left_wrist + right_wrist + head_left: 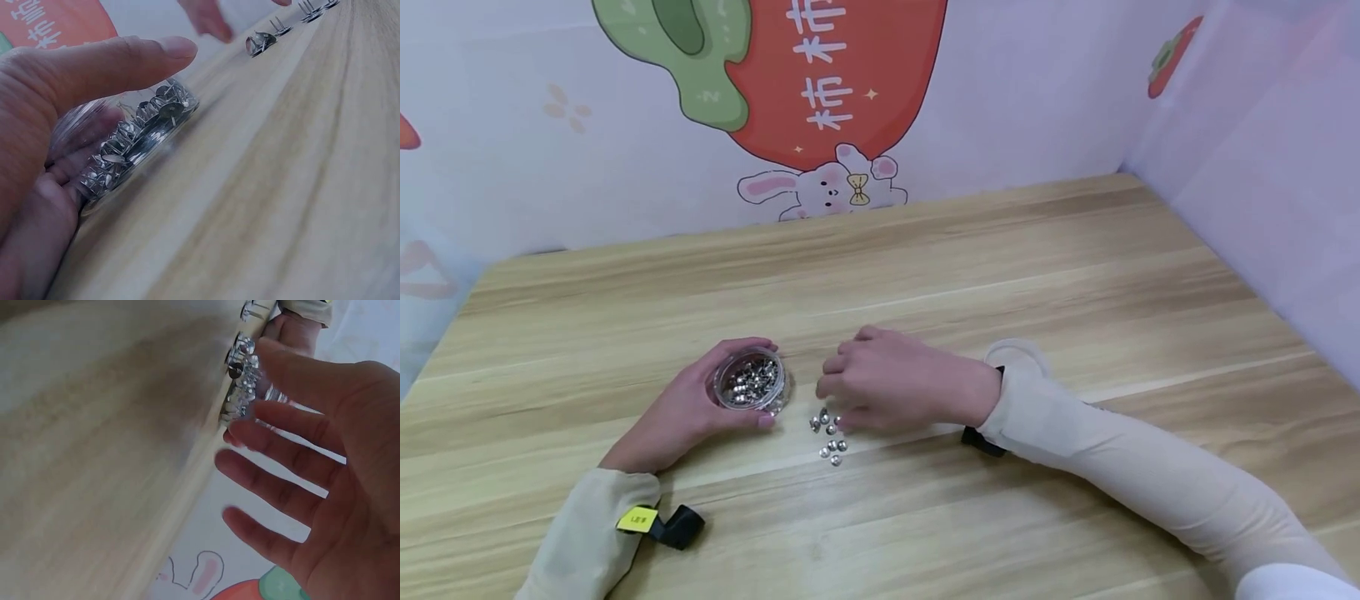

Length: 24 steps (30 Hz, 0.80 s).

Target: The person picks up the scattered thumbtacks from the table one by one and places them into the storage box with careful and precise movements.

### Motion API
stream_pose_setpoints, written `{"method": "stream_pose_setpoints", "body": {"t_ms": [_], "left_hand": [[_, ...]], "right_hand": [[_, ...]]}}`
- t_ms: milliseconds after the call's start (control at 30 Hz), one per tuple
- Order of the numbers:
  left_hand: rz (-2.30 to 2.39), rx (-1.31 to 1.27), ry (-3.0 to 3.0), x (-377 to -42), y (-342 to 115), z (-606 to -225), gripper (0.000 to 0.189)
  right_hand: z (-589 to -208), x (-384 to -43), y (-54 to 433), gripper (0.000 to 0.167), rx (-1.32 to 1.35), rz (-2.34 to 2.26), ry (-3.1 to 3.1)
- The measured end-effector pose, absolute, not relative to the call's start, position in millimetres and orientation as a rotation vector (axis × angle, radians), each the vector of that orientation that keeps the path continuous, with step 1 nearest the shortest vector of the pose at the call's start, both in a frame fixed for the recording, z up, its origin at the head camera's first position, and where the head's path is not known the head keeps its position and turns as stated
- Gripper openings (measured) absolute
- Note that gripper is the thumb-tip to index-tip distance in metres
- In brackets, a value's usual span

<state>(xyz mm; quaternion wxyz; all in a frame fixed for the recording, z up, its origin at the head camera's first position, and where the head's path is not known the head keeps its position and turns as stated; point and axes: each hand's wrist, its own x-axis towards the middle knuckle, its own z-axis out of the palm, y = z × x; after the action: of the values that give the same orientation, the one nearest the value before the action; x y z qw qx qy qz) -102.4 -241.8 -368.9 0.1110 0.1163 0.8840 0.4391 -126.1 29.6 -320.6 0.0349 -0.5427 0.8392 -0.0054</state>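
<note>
A clear round jar [715,385] of silver thumbtacks [754,379] stands on the wooden table. My left hand [700,400] curls round its side, thumb at the near edge and fingers behind. In the left wrist view, tacks [147,119] show heaped inside the clear wall. Several loose thumbtacks [832,446] lie on the wood just right of the jar. Over the far end of that group hovers my right hand [895,379]. Its fingers [275,481] appear spread and loosely bent in the right wrist view, with nothing seen between them.
A clear round lid [1018,346] lies behind the right wrist, partly covered by the sleeve [1052,417]. The table [880,525] meets a printed cloth backdrop [1022,92] at the back and right. A black strap end [681,527] sticks out from the left wrist.
</note>
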Motion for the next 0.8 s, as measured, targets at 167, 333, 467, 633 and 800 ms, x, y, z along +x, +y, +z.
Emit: {"method": "stream_pose_setpoints", "body": {"t_ms": [167,333,467,633,800], "left_hand": [[1.286,0.345,2.601,-101.2,-242.4,-368.5,0.083],[1.272,0.344,2.61,-100.1,-242.4,-367.6,0.082],[1.28,0.343,2.6,-100.1,-242.2,-367.2,0.082],[1.266,0.354,2.609,-100.3,-243.0,-368.1,0.083],[1.215,0.348,2.622,-101.3,-243.5,-369.3,0.083]], "right_hand": [[-328.0,-122.3,27.9,0.011,-1.754,-0.032,2.558],[-329.2,-121.0,27.3,0.018,-1.767,-0.011,2.576],[-317.9,-123.6,30.4,0.014,-1.723,-0.13,2.602],[-295.5,-130.0,32.6,0.006,-1.677,-0.3,2.708],[-291.8,-136.0,9.5,0.01,-1.658,-0.221,2.722]]}}
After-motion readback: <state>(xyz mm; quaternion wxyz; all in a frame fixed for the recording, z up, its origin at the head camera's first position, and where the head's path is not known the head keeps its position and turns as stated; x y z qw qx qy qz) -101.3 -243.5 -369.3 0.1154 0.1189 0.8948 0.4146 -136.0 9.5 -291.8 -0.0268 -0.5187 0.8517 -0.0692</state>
